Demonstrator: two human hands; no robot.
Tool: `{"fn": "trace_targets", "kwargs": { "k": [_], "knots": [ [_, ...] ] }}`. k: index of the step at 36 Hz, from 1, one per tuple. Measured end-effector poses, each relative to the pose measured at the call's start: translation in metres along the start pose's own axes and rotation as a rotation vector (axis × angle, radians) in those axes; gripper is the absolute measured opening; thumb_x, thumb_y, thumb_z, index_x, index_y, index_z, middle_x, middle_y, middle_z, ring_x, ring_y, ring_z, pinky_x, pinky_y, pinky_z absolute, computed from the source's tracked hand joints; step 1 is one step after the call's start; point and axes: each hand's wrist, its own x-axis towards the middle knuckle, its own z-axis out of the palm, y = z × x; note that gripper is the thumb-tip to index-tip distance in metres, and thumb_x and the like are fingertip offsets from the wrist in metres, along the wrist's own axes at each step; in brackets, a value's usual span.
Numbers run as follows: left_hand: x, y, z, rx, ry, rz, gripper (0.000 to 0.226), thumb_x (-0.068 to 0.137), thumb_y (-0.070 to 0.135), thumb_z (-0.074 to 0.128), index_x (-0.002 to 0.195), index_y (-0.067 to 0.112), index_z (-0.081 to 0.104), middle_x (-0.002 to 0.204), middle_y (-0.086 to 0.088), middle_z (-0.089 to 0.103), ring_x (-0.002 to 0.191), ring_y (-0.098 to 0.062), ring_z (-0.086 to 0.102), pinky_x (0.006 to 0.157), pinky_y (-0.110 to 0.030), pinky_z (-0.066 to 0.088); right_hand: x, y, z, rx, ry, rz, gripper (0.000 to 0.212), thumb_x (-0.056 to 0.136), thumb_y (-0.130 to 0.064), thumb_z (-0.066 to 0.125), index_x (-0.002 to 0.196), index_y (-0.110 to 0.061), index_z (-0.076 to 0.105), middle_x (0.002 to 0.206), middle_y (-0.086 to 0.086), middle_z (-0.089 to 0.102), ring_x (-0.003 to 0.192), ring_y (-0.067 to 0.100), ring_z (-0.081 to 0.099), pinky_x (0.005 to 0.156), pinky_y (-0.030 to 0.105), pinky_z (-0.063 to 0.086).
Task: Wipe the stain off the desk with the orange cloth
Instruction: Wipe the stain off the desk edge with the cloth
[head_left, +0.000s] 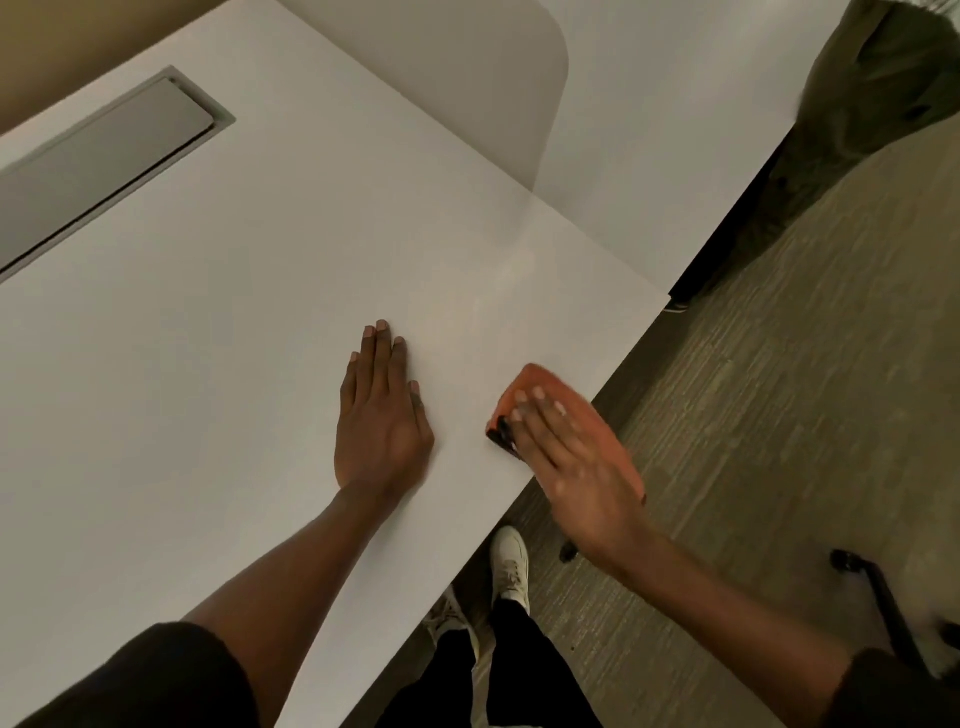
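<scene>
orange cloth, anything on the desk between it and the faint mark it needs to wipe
Nothing visible. The orange cloth sits under the right hand at the desk edge. A faint yellowish smear lies just beyond it on bare surface. The left hand rests flat beside that path, not across it.

The right hand is smeared by motion blur, so the outlines of its fingers are soft and its grip cannot be judged. It covers most of the orange cloth; only the far end and a strip along the right side show, and a dark patch at the near left corner is too blurred to identify. No stain can be made out on the table; only a faint yellowish tint shows beyond the hands. The table runs off the left and bottom edges. Both sleeves are cut by the bottom edge. A black chair base at lower right is blurred and partly cropped.
</scene>
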Motion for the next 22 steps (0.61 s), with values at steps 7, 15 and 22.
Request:
{"fn": "trace_targets", "kwargs": {
  "k": [7,15,22],
  "knots": [
    [-0.001,-0.001,0.0,0.008,0.011,0.015,0.058,0.116,0.025,0.03,0.171,0.009,0.023,0.182,-0.005,0.006,0.169,-0.016,-0.002,0.137,-0.036,0.002,0.047,0.091,-0.014,-0.082,0.048,0.254,0.061,0.087,0.007,0.049,0.147,0.004,0.049,0.157,0.024,0.045,0.152,0.039,0.036,0.127,0.049,0.026],
    [-0.002,0.0,-0.001,-0.002,0.016,0.018,0.057,0.116,0.023,0.03,0.17,0.007,0.024,0.182,-0.006,0.008,0.169,-0.018,0.001,0.136,-0.035,0.001,0.038,0.039,-0.008,0.087,0.102,0.251,0.079,0.064,0.019,0.065,0.142,0.009,0.054,0.152,0.027,0.051,0.147,0.044,0.041,0.125,0.053,0.031],
    [-0.002,0.0,-0.001,0.005,0.024,0.02,0.057,0.116,0.024,0.029,0.17,0.007,0.024,0.182,-0.007,0.008,0.169,-0.019,0.001,0.136,-0.035,0.0,-0.028,0.004,-0.013,0.07,-0.008,-0.123,0.07,0.081,0.004,0.047,0.152,0.001,0.046,0.163,0.02,0.037,0.155,0.037,0.029,0.125,0.054,0.031]
  ]
}}
